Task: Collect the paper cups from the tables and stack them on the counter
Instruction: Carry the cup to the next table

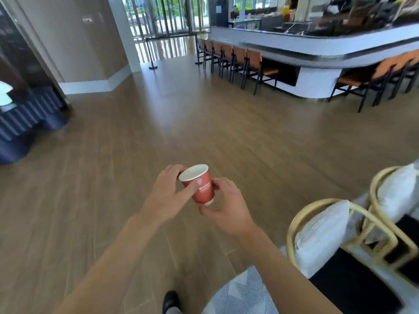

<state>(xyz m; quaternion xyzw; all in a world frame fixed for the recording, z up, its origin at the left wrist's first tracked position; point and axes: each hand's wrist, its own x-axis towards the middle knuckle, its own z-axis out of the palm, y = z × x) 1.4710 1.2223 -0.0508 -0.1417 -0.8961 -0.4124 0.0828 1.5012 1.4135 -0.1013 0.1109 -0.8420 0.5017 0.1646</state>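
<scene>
A red paper cup (pixel 200 188) with white lettering and a white inside is held in front of me above the wooden floor, tilted with its mouth up and to the left. A second white base shows beneath it, so it looks like nested cups. My left hand (pixel 169 196) grips its upper side, fingers round the rim and thumb on the wall. My right hand (pixel 226 206) holds the lower part, thumb under the base. The long white curved counter (pixel 306 48) stands far ahead at the upper right.
Orange-backed chairs (pixel 235 57) line the counter's front. Two chairs with pale curved frames (pixel 322 225) and white wrapped backs stand close at my lower right on a patterned rug (pixel 244 291). A table with a dark pleated skirt (pixel 27 118) is at the left. Open wooden floor (pixel 181 123) lies between.
</scene>
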